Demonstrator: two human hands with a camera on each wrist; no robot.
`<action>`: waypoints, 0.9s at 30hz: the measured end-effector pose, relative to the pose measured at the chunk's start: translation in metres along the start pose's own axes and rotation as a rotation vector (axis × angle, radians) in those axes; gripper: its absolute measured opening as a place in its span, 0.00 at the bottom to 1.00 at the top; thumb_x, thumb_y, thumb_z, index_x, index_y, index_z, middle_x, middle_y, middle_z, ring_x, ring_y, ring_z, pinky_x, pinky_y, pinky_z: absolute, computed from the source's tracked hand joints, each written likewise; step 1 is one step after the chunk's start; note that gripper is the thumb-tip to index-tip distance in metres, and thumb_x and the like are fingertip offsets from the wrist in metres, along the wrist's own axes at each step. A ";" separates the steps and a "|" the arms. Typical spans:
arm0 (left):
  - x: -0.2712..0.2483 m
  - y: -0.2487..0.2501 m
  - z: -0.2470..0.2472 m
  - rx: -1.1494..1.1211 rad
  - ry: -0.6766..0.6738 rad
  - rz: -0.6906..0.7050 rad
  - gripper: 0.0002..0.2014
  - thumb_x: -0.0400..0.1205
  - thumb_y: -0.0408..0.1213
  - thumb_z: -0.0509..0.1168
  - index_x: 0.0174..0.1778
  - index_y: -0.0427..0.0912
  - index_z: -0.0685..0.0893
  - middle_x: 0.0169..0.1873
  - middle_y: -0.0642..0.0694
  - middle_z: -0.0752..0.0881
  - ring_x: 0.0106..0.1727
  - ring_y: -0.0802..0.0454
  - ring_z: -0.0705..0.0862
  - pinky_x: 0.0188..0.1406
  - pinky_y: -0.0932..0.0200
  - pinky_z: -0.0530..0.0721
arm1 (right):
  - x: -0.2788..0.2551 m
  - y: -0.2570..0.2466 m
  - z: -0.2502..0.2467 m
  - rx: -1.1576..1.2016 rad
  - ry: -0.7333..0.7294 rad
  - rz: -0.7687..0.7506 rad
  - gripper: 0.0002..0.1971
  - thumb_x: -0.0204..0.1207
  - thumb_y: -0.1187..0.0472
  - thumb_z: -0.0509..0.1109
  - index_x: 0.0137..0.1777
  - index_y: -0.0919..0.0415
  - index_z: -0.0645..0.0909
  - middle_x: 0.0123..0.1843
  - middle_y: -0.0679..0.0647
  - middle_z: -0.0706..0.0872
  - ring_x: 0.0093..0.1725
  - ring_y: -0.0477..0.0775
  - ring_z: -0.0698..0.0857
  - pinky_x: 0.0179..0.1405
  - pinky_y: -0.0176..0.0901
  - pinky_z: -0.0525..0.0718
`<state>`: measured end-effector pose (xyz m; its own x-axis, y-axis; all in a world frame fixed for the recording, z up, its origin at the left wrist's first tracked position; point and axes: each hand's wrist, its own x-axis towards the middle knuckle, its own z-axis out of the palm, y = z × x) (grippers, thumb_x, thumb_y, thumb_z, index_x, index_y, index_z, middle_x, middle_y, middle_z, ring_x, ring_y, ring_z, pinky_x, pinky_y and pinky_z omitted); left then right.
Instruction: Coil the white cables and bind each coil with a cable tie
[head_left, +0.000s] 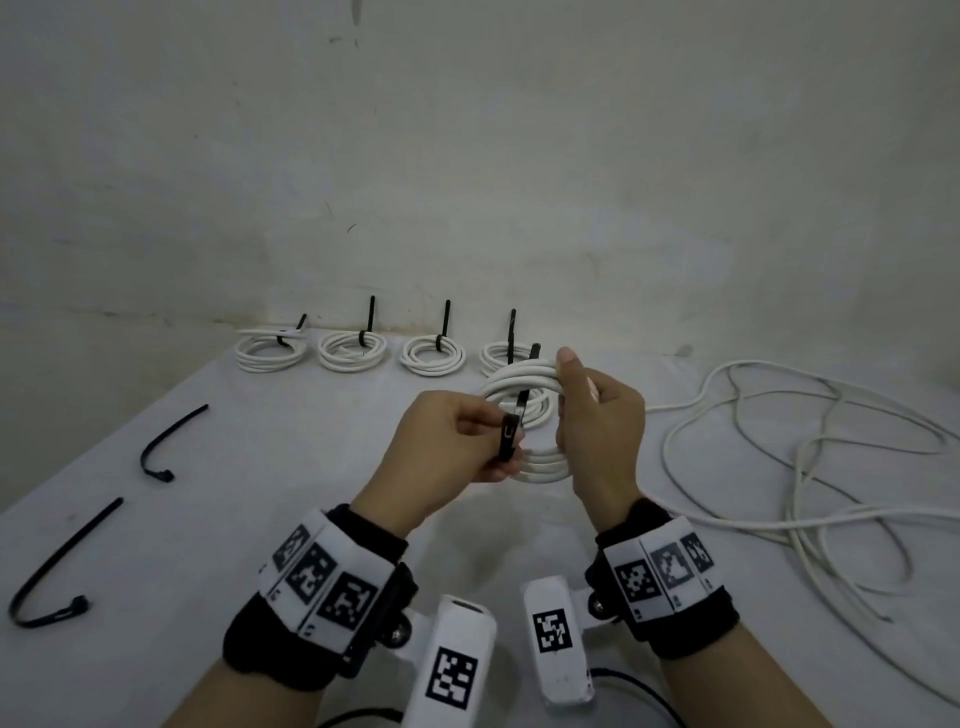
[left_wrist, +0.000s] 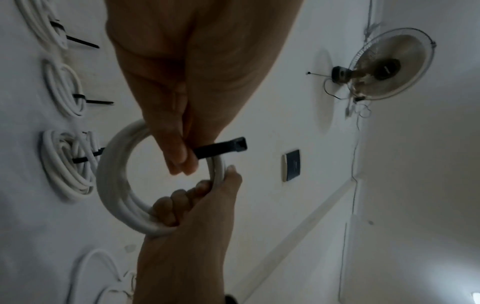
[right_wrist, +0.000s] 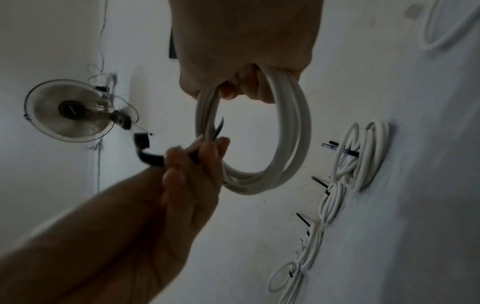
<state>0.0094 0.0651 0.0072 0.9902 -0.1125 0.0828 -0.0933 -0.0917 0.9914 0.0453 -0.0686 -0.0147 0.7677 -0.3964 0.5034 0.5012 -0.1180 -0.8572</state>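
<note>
A white cable coil (head_left: 545, 462) hangs in the air over the table's middle. My right hand (head_left: 571, 410) grips its right side, fingers curled through the ring and thumb on top. A black cable tie (head_left: 511, 431) crosses the coil's left side, and my left hand (head_left: 498, 447) pinches it near its head. In the left wrist view the left hand (left_wrist: 182, 164) pinches the tie (left_wrist: 223, 147) against the coil (left_wrist: 111, 174). In the right wrist view the right hand (right_wrist: 241, 90) holds the coil (right_wrist: 293, 133) from above, with the tie (right_wrist: 145, 152) curving left.
Several bound coils (head_left: 353, 351) with upright tie tails line the back edge by the wall. A loose white cable (head_left: 805, 467) sprawls on the right of the white table (head_left: 311, 441). Two spare black ties (head_left: 166, 447) (head_left: 57, 571) lie on the left.
</note>
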 end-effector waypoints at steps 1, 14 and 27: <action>0.000 0.000 0.002 0.005 0.024 0.032 0.04 0.78 0.22 0.68 0.45 0.30 0.86 0.29 0.40 0.87 0.26 0.54 0.87 0.29 0.65 0.86 | -0.001 -0.002 0.000 -0.007 0.001 -0.021 0.28 0.80 0.54 0.69 0.19 0.57 0.64 0.18 0.47 0.63 0.22 0.47 0.63 0.24 0.39 0.63; 0.001 -0.007 0.010 0.032 -0.021 0.225 0.11 0.79 0.17 0.62 0.39 0.37 0.80 0.44 0.36 0.88 0.37 0.49 0.91 0.37 0.64 0.85 | 0.002 -0.002 -0.003 0.168 -0.043 0.133 0.29 0.79 0.60 0.70 0.13 0.50 0.73 0.15 0.43 0.66 0.18 0.43 0.65 0.21 0.34 0.65; 0.009 0.003 0.003 0.150 0.112 0.499 0.09 0.69 0.26 0.77 0.32 0.40 0.84 0.34 0.44 0.87 0.37 0.53 0.89 0.38 0.73 0.81 | -0.004 -0.010 0.001 0.228 -0.160 0.153 0.29 0.80 0.59 0.68 0.14 0.50 0.77 0.14 0.42 0.68 0.17 0.42 0.65 0.21 0.36 0.63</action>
<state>0.0181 0.0611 0.0103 0.8261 -0.0727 0.5588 -0.5612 -0.1953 0.8043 0.0374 -0.0651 -0.0079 0.8851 -0.2438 0.3964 0.4375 0.1459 -0.8873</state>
